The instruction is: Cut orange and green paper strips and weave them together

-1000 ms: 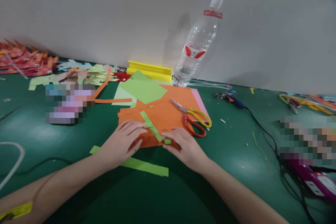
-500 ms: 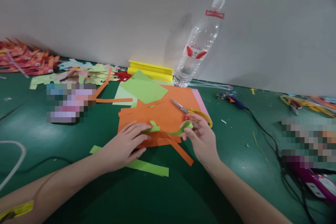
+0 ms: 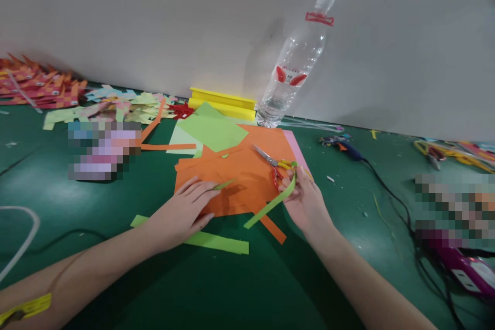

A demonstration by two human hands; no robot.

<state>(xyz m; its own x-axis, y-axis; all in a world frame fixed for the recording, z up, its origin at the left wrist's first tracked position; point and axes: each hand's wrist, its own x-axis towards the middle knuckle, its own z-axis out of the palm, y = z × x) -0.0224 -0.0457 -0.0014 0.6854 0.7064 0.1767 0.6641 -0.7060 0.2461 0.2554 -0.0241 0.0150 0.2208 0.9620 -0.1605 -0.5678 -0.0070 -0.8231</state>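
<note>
My right hand (image 3: 307, 201) pinches a light green paper strip (image 3: 269, 207) near its curled upper end; the rest slants down to the left over the orange paper. My left hand (image 3: 188, 211) rests on the orange paper sheets (image 3: 240, 185), its fingers closed on another green paper strip (image 3: 225, 184), whose tip sticks out past them. Just behind my right hand lie scissors (image 3: 266, 157) with yellow and red handles, partly hidden by its fingers. Below my left wrist, a longer green strip (image 3: 220, 242) lies on the table, partly covered by my forearm.
A tilted plastic bottle (image 3: 290, 72) leans on the wall beside a yellow folded piece (image 3: 222, 104). Paper scraps (image 3: 127, 107) and red-orange folded pieces (image 3: 42, 85) lie at the back left. A glue gun (image 3: 350, 150) and its cord lie right, near a purple power strip (image 3: 460, 263).
My right hand has moved slightly right and up, drawing its green strip away from my left hand; the strip's free end now hangs down. My left hand has barely moved.
</note>
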